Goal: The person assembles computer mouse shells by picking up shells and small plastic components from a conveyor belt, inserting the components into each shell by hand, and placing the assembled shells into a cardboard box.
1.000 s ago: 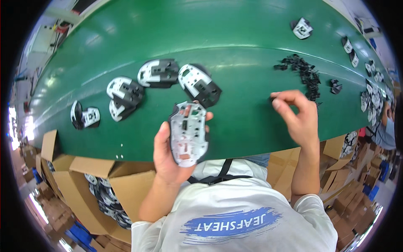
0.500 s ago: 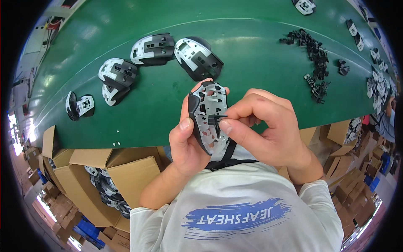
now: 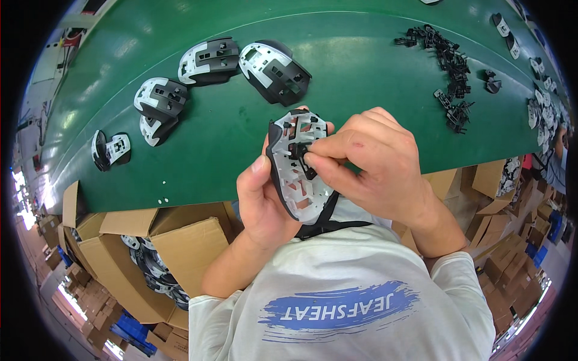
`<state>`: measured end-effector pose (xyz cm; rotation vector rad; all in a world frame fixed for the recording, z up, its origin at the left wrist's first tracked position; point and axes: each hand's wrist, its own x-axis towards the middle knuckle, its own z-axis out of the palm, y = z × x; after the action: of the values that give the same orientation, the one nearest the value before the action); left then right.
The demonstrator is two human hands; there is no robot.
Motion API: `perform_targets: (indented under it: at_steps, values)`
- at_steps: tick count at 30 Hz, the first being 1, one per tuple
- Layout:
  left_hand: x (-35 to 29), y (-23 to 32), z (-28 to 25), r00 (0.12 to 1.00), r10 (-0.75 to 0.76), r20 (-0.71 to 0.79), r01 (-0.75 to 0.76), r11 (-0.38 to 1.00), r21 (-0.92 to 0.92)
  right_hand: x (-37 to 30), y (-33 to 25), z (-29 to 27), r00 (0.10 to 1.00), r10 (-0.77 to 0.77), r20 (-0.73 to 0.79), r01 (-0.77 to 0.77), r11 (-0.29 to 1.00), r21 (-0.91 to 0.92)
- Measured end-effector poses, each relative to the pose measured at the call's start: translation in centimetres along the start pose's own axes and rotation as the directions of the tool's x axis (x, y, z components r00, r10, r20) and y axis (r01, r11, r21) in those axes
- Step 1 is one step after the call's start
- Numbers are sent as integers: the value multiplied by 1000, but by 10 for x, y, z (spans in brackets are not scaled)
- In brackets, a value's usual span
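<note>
The left hand cradles a pale mouse shell at the near edge of the green table, hiding its underside; the right hand pinches a small black part inside, partly covering it. Beyond, the table stretches between other shells, left, and loose black pieces, right.

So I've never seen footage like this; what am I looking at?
No machine here: these are a person's bare hands, viewed from above through a wide fisheye camera worn on the head, so straight edges look bent. The left hand holds a rounded black-and-white shell, and the right hand pinches a small black part at its hollow side. On the green table lie similar shells to the left and a cluster of black parts to the right.
</note>
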<state>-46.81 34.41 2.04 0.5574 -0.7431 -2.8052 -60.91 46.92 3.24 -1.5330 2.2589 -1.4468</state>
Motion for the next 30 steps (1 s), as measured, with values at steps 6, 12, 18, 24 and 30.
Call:
perform_targets:
  at_steps: [6,12,18,24,30]
  values:
    - [0,-4,0,1000,-7,6,7,1000,16,-8,1,6,996,-67,-56,61,993,-99]
    - [2,-6,0,999,-41,10,41,999,-28,-17,-1,4,997,-70,21,73,975,-208]
    - [0,-3,-4,998,-50,-37,48,997,-55,-17,-3,-7,998,-52,46,59,985,-164]
    - [0,-5,-2,994,-88,-63,85,995,-54,-18,-14,-14,975,-77,207,128,961,-246]
    - [1,-10,-8,993,-80,-91,71,993,-100,-24,-20,-11,949,-68,307,194,895,-402]
